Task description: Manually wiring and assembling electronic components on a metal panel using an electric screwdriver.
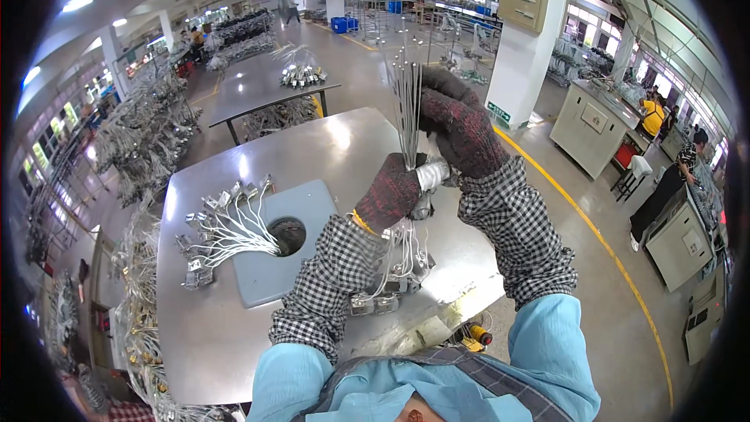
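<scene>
Both my hands wear dark red and black knit gloves. Over the table, my left hand (391, 191) is wrapped round the lower part of an upright bundle of thin grey wires (408, 113). A whitish, shiny strip (430, 175) lies against the bundle beside my left fingers and reaches toward the right hand. My right hand (466, 137) is at the bundle's right side, fingers curled; whatever they grip is hidden. Beneath my left hand, white wires (404, 258) hang down to small metal connectors (375, 304) on the metal table (203, 344).
On the table, a grey block (262, 285) has a round hole with another white-wire bundle (242, 244) running into it. Wire harnesses (144, 125) hang on racks at left. A second table (242, 98) stands ahead. A pillar (527, 55) and a person (672, 168) are at right.
</scene>
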The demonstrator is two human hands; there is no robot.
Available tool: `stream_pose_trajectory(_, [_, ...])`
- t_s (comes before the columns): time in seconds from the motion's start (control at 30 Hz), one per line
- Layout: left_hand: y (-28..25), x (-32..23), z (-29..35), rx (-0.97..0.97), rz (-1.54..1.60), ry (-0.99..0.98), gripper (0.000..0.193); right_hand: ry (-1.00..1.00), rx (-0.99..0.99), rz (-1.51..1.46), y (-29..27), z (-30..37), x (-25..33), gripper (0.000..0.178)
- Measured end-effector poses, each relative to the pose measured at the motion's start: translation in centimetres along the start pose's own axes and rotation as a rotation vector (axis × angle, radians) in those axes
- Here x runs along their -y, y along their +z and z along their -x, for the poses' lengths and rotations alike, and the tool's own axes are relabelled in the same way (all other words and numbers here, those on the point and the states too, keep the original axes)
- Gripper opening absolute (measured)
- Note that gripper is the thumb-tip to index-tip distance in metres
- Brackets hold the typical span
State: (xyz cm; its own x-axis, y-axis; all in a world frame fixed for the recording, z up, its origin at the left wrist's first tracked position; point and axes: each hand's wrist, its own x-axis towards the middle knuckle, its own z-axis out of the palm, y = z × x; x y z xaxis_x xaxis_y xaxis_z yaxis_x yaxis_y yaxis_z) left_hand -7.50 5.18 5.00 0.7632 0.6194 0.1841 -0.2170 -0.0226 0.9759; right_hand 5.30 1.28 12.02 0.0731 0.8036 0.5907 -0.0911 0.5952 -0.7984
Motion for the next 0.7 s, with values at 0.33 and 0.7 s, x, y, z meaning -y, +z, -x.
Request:
stream_pose_trajectory(0.33, [-1.7, 1.4, 0.9, 0.262, 0.023, 0.202, 0.026, 0.017, 0.208, 0.226, -0.9, -1.4, 2.4, 0.035])
stream_pose_trajectory(0.7, [-1.5, 0.2, 0.9, 0.25, 0.018, 0.054, 0.028, -0.055, -0.128, 0.119, 0.2, 0.4, 2.1, 0.028])
